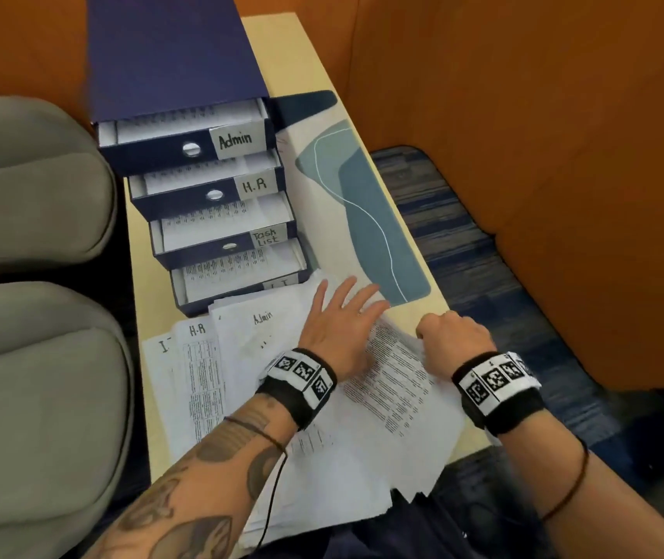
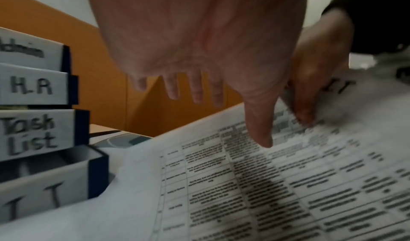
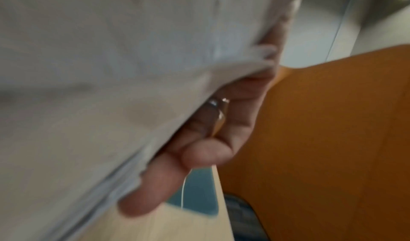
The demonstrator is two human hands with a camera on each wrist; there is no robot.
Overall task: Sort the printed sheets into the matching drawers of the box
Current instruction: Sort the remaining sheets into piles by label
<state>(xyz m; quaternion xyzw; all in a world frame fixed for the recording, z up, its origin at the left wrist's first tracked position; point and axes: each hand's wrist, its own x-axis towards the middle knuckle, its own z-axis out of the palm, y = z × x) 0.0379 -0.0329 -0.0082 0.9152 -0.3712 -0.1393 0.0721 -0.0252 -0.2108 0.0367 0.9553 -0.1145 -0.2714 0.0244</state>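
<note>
A dark blue box (image 1: 169,54) stands on the pale table (image 1: 140,244) with its drawers pulled out in steps: Admin (image 1: 237,140), H.R (image 1: 255,184), Task List (image 1: 268,237) and I.T (image 1: 282,282), each holding paper. Loose printed sheets lie fanned in front, headed Admin (image 1: 262,318), H.R (image 1: 197,330) and I.T (image 1: 165,346). My left hand (image 1: 342,316) lies open on the pile, fingers spread, thumb (image 2: 259,130) touching a printed sheet (image 1: 395,381). My right hand (image 1: 451,332) grips that sheet's far right edge, fingers (image 3: 199,150) curled under a lifted bundle of paper (image 3: 111,69).
A teal and white patterned mat (image 1: 366,219) lies on the table to the right of the box. Grey seat cushions (image 1: 32,195) sit to the left. Orange partition walls (image 1: 524,115) enclose the back and right. Blue carpet (image 1: 467,256) shows beyond the table's right edge.
</note>
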